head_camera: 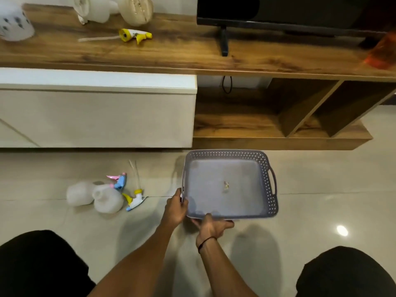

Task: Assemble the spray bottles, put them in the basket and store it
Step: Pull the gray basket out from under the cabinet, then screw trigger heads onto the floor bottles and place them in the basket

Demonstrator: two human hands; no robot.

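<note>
Both hands (194,215) grip the grey basket (265,174), seemingly on the floor.

**Stuff around the TV unit**

So there's a long wooden top (182,54) running across, with a TV (289,13) on its black stand (224,42). Under it on the left is a cream cabinet (96,116), and on the right open wooden cubbies (267,116) with a black cable loop (226,84) hanging behind. Something orange (382,52) sits blurry at the far right. Glossy tile floor (321,200).
</note>
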